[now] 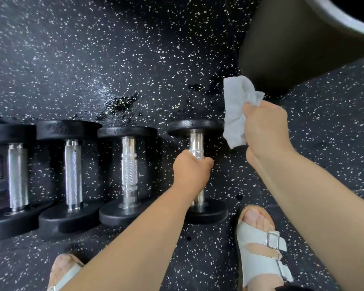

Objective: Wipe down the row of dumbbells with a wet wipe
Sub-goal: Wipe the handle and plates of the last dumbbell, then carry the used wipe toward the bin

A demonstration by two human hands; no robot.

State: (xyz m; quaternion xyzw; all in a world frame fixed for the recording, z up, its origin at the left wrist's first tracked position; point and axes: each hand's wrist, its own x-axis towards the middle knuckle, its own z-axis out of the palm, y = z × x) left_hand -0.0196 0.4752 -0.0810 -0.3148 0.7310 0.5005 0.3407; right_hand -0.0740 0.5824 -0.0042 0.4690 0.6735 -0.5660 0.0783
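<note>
- The left hand [190,171] reaches forward at centre, fingers wrapped tight round the chrome handle of the rightmost dumbbell [195,141].
- The right hand [265,127], at 2 o'clock from the left, is raised and clenches a crumpled wet wipe [234,114] in its fist.
- The wipe hangs just beside the dumbbell's far head; contact cannot be determined.
- The other dumbbells [73,171] lie side by side toward 9 o'clock on the speckled floor [114,49], the nearest set apart from the gripped one.
- A dark bin [282,49] stands at 1 o'clock, close behind the wipe.
- Open floor lies at 12 o'clock.
- A sandalled foot [259,238] is at 5 o'clock, near the dumbbell's near head.
</note>
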